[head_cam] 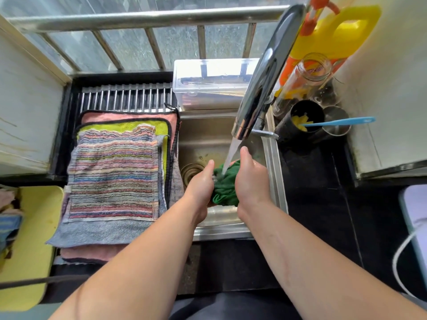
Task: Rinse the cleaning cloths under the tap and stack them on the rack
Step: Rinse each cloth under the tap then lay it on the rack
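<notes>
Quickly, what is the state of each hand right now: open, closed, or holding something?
The left hand is closed, with its grip on the green cloth under the running tap.
The right hand is closed on the same green cloth.

Sink [208, 132]: set into the tabletop [312, 192], with the drain [191, 173] at the left of its floor.
Rack [124, 99]: just left of the sink.
Stacked cloths [115, 176]: layered on the rack's near part.
Box [208, 88]: behind the sink, at its far edge.
Tap [265, 72]: at the sink's right rim, spout over the basin.
Bunched cloth [225, 185]: under the spout, held between left hand [201, 183] and right hand [250, 179].
Right of the tap: jug [335, 35] farthest back, jar [305, 77] before it, cup [302, 116] nearest.
</notes>
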